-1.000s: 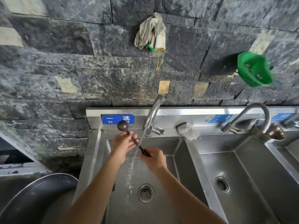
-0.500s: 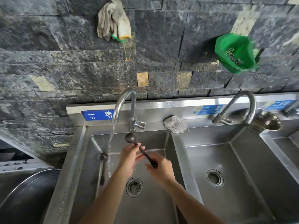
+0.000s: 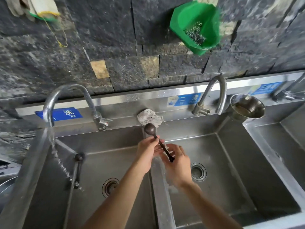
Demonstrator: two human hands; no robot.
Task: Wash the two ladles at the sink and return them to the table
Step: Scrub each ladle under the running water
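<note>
Ladle (image 3: 161, 145) held above sink (image 3: 163, 212) divider, left hand (image 3: 147, 152) curled round its stem, right hand (image 3: 177, 166) pinching handle end

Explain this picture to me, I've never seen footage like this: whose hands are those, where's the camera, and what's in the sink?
No machine here: these are a person's two bare hands, filmed by one wide-angle camera worn on the head, looking down at a steel sink. The left hand and right hand both hold a dark ladle above the divider between two basins, left near its bowl, right at the handle's end. A second ladle lies in the left basin, where water runs from the tap. A rag sits on the back ledge; a metal cup stands further right.
</note>
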